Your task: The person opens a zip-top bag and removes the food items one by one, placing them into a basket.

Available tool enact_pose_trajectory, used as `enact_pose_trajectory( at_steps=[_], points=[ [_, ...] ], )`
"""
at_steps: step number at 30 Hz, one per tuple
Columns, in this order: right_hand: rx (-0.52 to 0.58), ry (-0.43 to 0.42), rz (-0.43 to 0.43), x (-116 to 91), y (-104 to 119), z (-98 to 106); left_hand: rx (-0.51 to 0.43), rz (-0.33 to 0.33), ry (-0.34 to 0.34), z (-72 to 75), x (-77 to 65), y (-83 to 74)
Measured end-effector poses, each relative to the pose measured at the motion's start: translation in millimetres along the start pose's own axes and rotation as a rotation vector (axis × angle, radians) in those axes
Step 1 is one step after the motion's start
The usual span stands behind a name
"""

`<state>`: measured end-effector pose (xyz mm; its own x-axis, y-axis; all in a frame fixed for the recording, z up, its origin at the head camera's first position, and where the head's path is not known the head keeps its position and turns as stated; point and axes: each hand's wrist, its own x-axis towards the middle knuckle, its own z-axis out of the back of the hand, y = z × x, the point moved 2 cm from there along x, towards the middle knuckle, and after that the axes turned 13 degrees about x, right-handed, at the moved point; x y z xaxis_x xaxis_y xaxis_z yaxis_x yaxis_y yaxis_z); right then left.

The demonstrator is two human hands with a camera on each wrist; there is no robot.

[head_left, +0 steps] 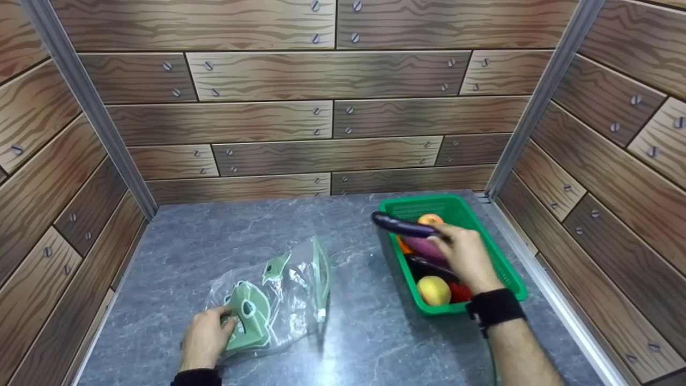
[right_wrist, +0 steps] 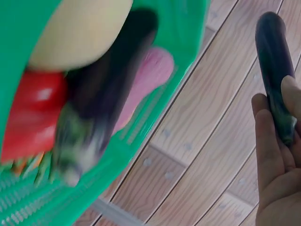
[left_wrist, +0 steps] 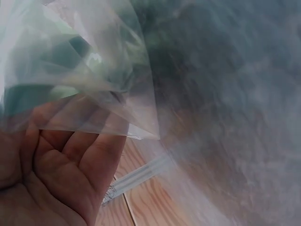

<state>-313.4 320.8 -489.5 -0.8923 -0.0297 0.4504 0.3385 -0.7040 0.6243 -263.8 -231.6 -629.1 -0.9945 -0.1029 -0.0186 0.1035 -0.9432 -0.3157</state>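
A dark purple eggplant (head_left: 403, 224) is held near its stem end by my right hand (head_left: 465, 257), above the green basket (head_left: 440, 309). In the right wrist view, the thumb and fingers pinch the held eggplant (right_wrist: 273, 56). On the left, my left hand (head_left: 206, 335) grips the lower left end of a clear zip bag (head_left: 297, 305) with green printing. The left wrist view shows the fingers behind the clear plastic (left_wrist: 108, 52); the thumb is not plain there. The bag lies on its side, its zip edge facing right and raised.
In the basket lie another eggplant (head_left: 429, 266), a yellowish round fruit (head_left: 434, 290), a red vegetable (head_left: 460, 292), a pinkish-purple long item (head_left: 423, 247) and an orange-red fruit (head_left: 430, 219). Wood-patterned walls (head_left: 332, 75) enclose the grey tabletop (head_left: 364, 343).
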Motion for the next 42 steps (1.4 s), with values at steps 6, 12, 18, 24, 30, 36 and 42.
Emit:
enact_pose_trajectory(
  at_steps=[6, 12, 18, 24, 30, 36, 42],
  points=[
    [-0.057, -0.037, -0.089, 2, -31, 23, 0.05, -0.004, 0.01, 3.1, 10.4, 7.8],
    [-0.12, -0.11, -0.175, -1, -51, 33, 0.064, -0.024, -0.007, 5.5, 26.8, 17.6],
    [-0.153, -0.147, -0.255, -8, -68, 35, 0.062, -0.022, -0.019, 10.2, 39.6, 25.4],
    [-0.22, -0.171, -0.362, -13, -81, 38, 0.05, -0.032, -0.081, 10.8, 50.9, 34.8],
    [-0.25, -0.1, -0.422, -16, -92, 36, 0.055, -0.006, -0.068, 15.0, 65.1, 43.2],
    [-0.238, 0.035, -0.453, -18, -96, 33, 0.085, -0.026, -0.097, 17.2, 75.5, 46.6],
    [-0.218, 0.07, -0.451, -13, -81, 38, 0.109, -0.059, -0.13, 17.1, 75.4, 42.3]
  ],
)
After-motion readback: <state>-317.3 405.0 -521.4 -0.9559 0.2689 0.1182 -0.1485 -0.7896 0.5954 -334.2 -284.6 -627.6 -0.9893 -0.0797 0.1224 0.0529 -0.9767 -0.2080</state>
